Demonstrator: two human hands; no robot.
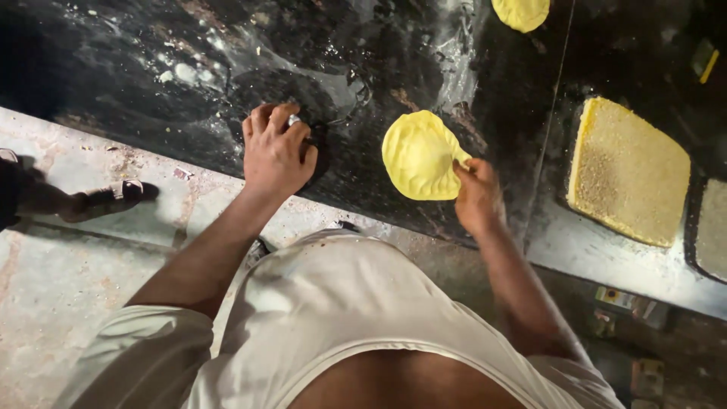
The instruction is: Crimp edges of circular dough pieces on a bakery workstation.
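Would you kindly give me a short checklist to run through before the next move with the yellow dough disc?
1. Right hand grips the dough disc at its edge: ok.
2. Disc whole, no tear visible: ok.
3. Left hand braced flat on the dark counter, holding nothing: ok.
4. Counter under the disc clean: not ok, flour smears and crumbs lie about.
5. Second disc at the far edge lies apart from the first: ok.
6. Crumb tray within reach on the right: cannot tell.
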